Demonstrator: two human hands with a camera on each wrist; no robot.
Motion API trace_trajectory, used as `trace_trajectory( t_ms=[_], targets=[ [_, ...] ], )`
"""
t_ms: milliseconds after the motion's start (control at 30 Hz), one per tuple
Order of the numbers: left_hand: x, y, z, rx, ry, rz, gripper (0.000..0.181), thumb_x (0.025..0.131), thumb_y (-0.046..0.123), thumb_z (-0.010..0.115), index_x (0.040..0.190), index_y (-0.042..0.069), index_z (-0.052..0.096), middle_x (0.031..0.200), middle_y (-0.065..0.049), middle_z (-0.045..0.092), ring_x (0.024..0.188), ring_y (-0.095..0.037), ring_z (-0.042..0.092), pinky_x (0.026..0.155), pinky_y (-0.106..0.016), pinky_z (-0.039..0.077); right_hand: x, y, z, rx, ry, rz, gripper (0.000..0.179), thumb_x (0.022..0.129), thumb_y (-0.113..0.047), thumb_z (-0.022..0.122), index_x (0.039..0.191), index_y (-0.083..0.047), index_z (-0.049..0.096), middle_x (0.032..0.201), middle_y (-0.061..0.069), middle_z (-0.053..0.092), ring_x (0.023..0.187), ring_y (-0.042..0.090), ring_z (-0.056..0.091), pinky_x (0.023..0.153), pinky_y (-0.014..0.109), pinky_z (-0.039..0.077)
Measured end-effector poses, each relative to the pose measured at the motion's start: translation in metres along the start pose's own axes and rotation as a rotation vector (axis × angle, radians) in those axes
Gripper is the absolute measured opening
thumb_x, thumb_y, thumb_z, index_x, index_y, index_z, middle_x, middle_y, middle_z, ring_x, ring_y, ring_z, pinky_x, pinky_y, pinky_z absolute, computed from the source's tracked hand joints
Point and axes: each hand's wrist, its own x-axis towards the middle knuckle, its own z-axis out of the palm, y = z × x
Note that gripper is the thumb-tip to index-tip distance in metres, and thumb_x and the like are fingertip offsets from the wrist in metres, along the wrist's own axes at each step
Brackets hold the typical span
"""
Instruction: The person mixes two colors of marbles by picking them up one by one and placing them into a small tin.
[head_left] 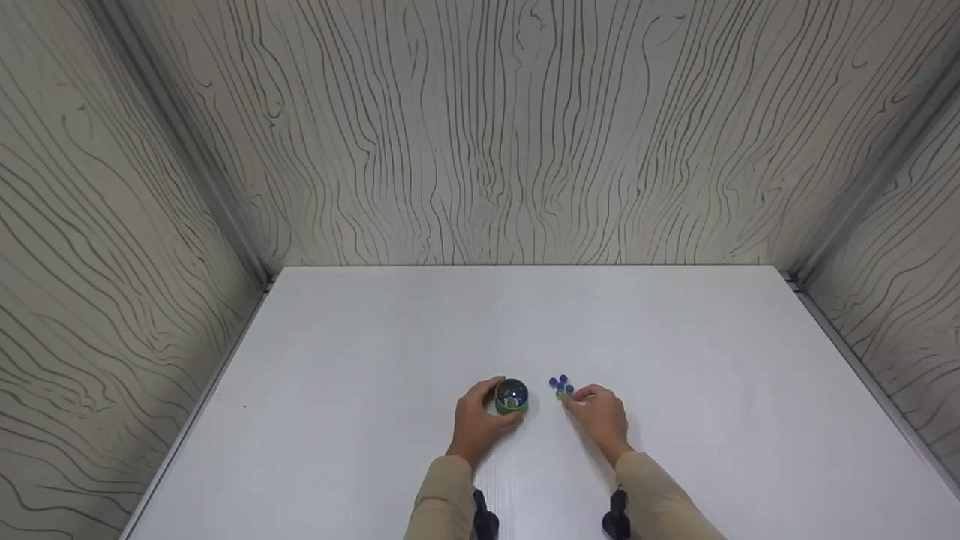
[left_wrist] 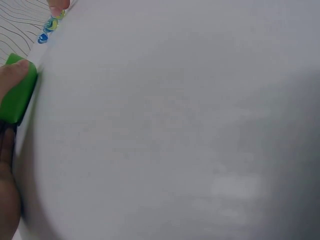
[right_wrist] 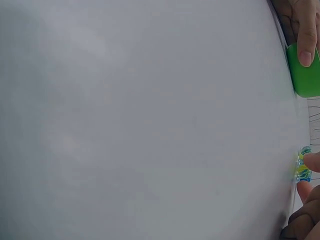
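Note:
Swirled glass marbles, blue ones (head_left: pixel 560 383) and green-yellow ones (head_left: pixel 559 395), sit in a small cluster on the white table. At the cluster's near edge my right hand (head_left: pixel 602 418) has its thumb and index finger curled around a green marble, which they partly hide. To the left, my left hand (head_left: pixel 478 421) grips a small round green container (head_left: pixel 511 406) between thumb and fingers. The container's top looks dark and shiny; what is inside cannot be made out. In the left wrist view the container's green side (left_wrist: pixel 22 95) shows under the thumb.
The white table (head_left: pixel 360 337) extends around both hands. Behind it stands a wood-grain patterned wall (head_left: pixel 480 135), with similar panels at the left (head_left: pixel 90 300) and right (head_left: pixel 900 277). A dark wrist strap piece (head_left: pixel 485 517) hangs by the left sleeve.

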Motion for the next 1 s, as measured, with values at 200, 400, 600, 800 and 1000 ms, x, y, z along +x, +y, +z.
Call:
trace_trajectory(
  t_ms=[200,400,600,800,1000],
  targets=[
    [-0.0001,-0.0010,0.0009,0.001,0.000,-0.028,0.061,0.069,0.023,0.084,0.125,0.013,0.061,0.125,-0.004,0.067,0.121,-0.022,0.062,0.110,-0.038,0.048,0.0006,-0.0002,0.0003,0.002,0.008,0.004,0.021,0.082,-0.022,0.071,0.086,-0.002,0.068,0.094,0.018,0.073,0.083,0.024,0.066,0.072,0.035,0.053],
    [-0.0003,-0.0019,0.0017,-0.018,-0.003,-0.042,0.062,0.069,0.024,0.084,0.125,0.013,0.061,0.126,-0.004,0.066,0.122,-0.022,0.061,0.111,-0.039,0.048,0.0013,-0.0023,0.0000,-0.003,0.005,0.028,0.021,0.082,-0.023,0.071,0.087,-0.003,0.067,0.094,0.017,0.071,0.083,0.024,0.064,0.070,0.032,0.050],
    [-0.0006,-0.0009,0.0006,-0.030,-0.012,-0.047,0.062,0.069,0.022,0.083,0.126,0.013,0.061,0.126,-0.005,0.066,0.122,-0.021,0.061,0.111,-0.038,0.048,0.0011,-0.0019,-0.0007,-0.008,0.000,0.020,0.022,0.082,-0.024,0.072,0.087,-0.003,0.067,0.093,0.017,0.070,0.081,0.024,0.062,0.066,0.029,0.047],
    [-0.0003,-0.0009,0.0002,-0.027,-0.014,-0.039,0.062,0.070,0.023,0.083,0.126,0.013,0.060,0.125,-0.004,0.066,0.121,-0.021,0.062,0.110,-0.038,0.048,0.0015,-0.0022,-0.0004,-0.005,-0.003,0.028,0.021,0.083,-0.023,0.071,0.088,-0.003,0.067,0.094,0.017,0.070,0.081,0.023,0.062,0.066,0.029,0.047],
    [-0.0004,-0.0015,-0.0008,-0.003,-0.009,0.001,0.062,0.070,0.022,0.083,0.126,0.009,0.060,0.125,-0.007,0.067,0.120,-0.024,0.062,0.109,-0.037,0.049,0.0024,-0.0005,0.0004,-0.011,0.004,0.012,0.019,0.082,-0.022,0.071,0.087,-0.004,0.068,0.094,0.018,0.073,0.083,0.025,0.066,0.067,0.030,0.051]
  ],
)
